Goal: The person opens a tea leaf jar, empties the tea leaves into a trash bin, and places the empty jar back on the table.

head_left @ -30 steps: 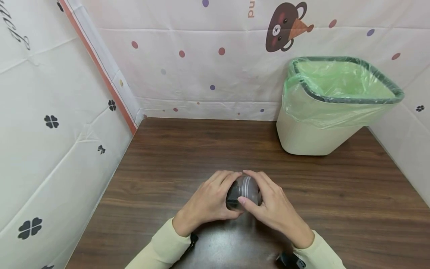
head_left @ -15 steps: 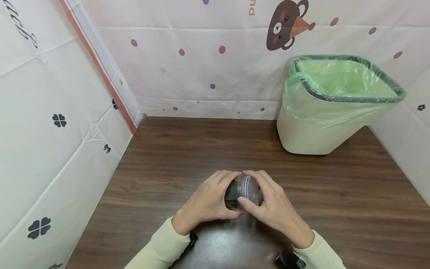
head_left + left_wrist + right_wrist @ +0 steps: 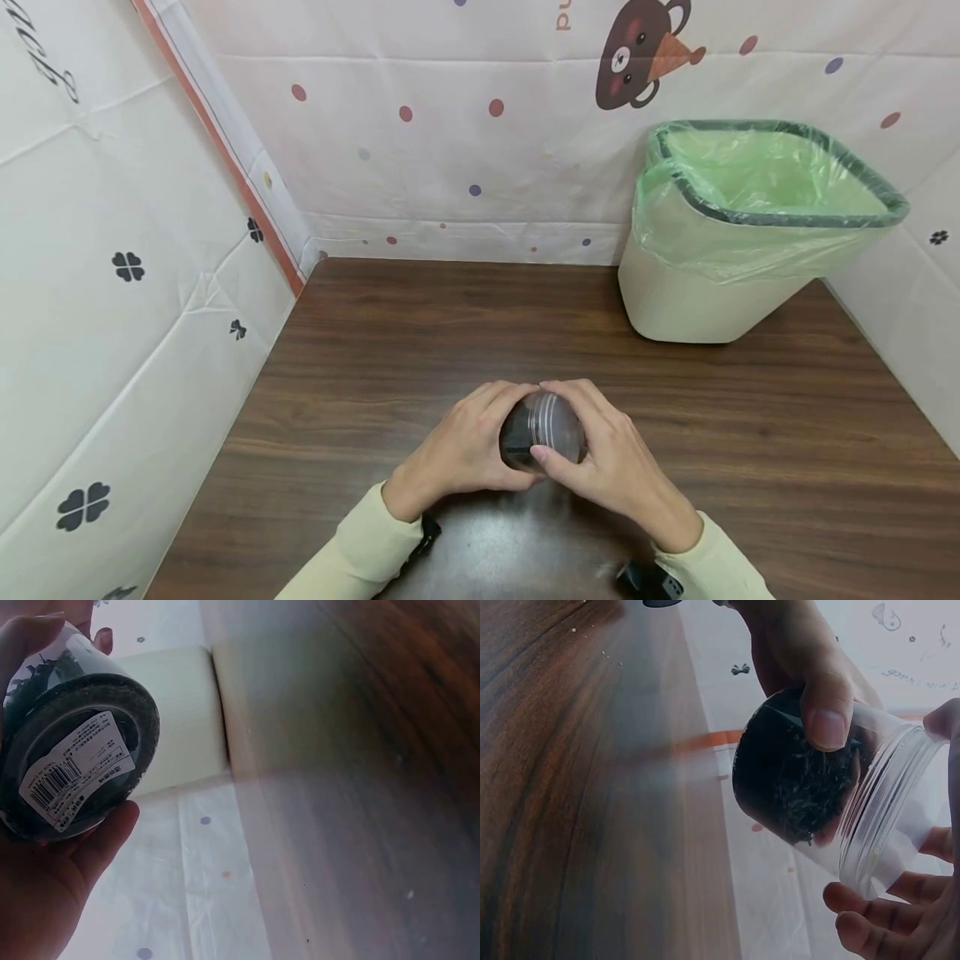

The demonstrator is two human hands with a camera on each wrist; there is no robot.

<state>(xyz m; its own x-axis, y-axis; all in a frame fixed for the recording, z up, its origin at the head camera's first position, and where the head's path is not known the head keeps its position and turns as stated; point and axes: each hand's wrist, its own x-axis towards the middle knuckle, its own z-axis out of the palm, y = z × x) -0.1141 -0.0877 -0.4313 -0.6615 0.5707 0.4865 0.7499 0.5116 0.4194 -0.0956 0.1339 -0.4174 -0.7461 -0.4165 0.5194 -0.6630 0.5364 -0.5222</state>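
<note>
A clear jar [image 3: 517, 438] with dark, shredded-looking contents lies tipped on its side between the two hands, above the table. My left hand [image 3: 467, 443] grips the jar's body, its thumb on the near side. Around the clear ridged lid [image 3: 564, 427] curl the fingers and thumb of my right hand [image 3: 617, 457]. In the left wrist view the jar's base shows a white barcode label [image 3: 79, 771]. The right wrist view has the dark contents [image 3: 810, 787] bunched toward the base, with the left thumb pressed on the jar's side.
A cream bin [image 3: 697, 292] with a green plastic liner [image 3: 757, 250] stands at the table's back right. Printed white sheets [image 3: 420, 158] hang behind and along the left of the brown wooden table [image 3: 420, 333].
The jar has shifted very slightly left, and a little more of its lid shows between the hands. Both hands keep their hold in almost the same place.
</note>
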